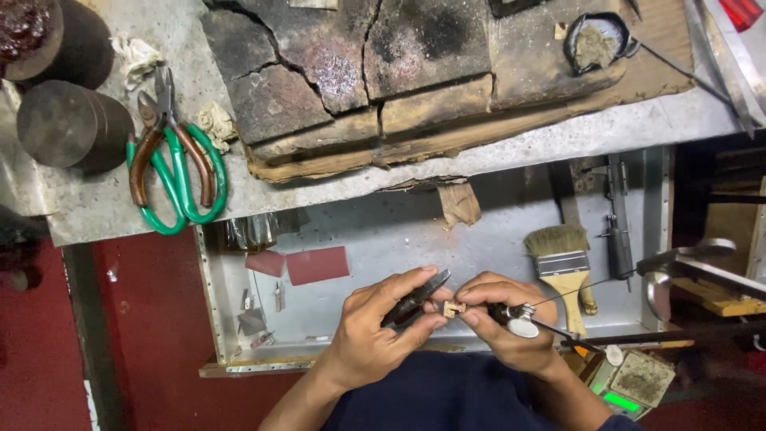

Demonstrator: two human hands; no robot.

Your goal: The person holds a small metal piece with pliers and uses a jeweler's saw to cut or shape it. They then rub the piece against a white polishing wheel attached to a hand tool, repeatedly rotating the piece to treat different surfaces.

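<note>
My left hand (375, 331) grips a pair of dark pliers (415, 297) whose jaws point toward a small tan metal piece (454, 308). My right hand (507, 323) pinches that small piece between thumb and fingers and also holds a dark tool with a white oval tag (523, 326) and a thin wire running right. Both hands meet over an open metal drawer (399, 231) below the bench edge.
A paintbrush (565, 263) and a dark hand tool (618, 231) lie in the drawer, with red sandpaper pieces (317, 264) at left. On the bench sit cracked charred blocks (359, 72), green-handled and brown-handled pliers (171, 160), and two dark cylinders (68, 120). A small scale (630, 379) stands at lower right.
</note>
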